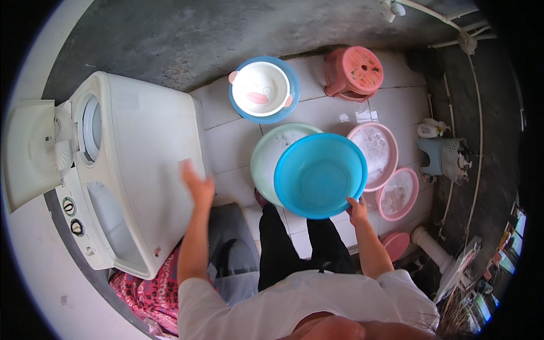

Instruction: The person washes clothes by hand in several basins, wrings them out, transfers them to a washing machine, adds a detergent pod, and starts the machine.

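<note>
Over a green basin (262, 170), the right hand (357, 212) is gripping a blue basin (322, 177) by its rim; the empty left hand (198, 186) is hovering near a washing machine (153, 133); two-sided support would likely be steadier.

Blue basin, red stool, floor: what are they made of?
Blue basin: probably plastic, smooth, slightly glossy; thin rim, even colour.
Red stool: likely moulded plastic, worn-looking; seat and legs one colour, dark marks on top.
Floor: tile, possibly ceramic, faint sheen; straight joint lines.
</note>
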Demonstrator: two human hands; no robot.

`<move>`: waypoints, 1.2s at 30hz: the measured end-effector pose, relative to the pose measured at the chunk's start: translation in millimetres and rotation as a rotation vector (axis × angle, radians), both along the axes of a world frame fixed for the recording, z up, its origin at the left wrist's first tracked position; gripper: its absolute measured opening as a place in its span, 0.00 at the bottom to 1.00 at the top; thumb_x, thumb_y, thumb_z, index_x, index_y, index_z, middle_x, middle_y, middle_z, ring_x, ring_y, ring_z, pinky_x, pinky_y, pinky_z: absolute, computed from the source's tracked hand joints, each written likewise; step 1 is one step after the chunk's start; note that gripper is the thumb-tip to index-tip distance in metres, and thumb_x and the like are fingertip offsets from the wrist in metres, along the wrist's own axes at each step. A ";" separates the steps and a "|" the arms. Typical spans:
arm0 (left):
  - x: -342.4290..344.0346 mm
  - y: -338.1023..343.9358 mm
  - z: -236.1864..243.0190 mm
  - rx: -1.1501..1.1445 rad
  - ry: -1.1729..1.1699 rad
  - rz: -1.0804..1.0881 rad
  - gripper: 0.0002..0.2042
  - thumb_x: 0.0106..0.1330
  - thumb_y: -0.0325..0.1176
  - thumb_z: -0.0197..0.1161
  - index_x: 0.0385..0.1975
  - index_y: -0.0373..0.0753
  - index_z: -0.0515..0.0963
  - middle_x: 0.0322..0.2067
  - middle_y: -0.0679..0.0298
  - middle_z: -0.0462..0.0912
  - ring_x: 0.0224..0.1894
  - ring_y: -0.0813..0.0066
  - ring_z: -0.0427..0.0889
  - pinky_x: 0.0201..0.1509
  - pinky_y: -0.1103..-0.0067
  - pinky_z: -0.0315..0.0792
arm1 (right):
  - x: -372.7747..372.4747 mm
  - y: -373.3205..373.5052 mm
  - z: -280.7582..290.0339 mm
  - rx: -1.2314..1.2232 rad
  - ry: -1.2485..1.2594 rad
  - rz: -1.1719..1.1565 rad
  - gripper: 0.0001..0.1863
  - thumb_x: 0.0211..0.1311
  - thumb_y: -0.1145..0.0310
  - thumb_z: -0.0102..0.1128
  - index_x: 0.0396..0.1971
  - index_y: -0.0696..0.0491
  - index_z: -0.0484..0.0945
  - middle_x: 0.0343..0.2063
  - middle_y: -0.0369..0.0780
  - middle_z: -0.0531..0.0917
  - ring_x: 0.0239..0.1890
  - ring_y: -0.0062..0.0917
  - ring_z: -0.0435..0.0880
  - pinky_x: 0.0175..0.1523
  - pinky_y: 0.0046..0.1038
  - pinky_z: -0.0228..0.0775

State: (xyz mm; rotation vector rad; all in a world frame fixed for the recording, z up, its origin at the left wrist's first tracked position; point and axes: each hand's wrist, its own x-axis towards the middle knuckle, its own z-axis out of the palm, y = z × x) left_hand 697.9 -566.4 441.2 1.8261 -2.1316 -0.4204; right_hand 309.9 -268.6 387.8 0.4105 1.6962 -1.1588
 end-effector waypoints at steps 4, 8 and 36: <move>-73.0 -8.7 -166.1 0.556 0.367 0.366 0.42 0.50 0.38 0.62 0.58 0.26 0.42 0.58 0.43 0.50 0.60 0.50 0.51 0.63 0.66 0.48 | 13.7 6.3 -1.2 -0.100 -0.058 0.004 0.23 0.50 0.77 0.49 0.50 0.58 0.60 0.41 0.42 0.73 0.42 0.31 0.74 0.45 0.32 0.70; -152.1 -42.6 -221.4 0.805 0.767 0.810 0.41 0.52 0.38 0.61 0.59 0.31 0.42 0.58 0.47 0.51 0.59 0.51 0.54 0.59 0.65 0.55 | 22.8 18.3 -12.3 -0.182 -0.068 -0.045 0.24 0.50 0.77 0.48 0.50 0.58 0.59 0.43 0.43 0.71 0.44 0.33 0.73 0.47 0.35 0.69; -143.0 -40.9 -119.5 0.655 1.695 0.661 0.18 0.52 0.24 0.53 0.44 0.39 0.63 0.41 0.61 0.70 0.42 0.64 0.73 0.49 0.61 0.67 | 67.9 -311.9 -140.3 -0.559 -0.109 0.030 0.22 0.55 0.77 0.46 0.51 0.58 0.57 0.41 0.43 0.73 0.41 0.30 0.75 0.43 0.29 0.71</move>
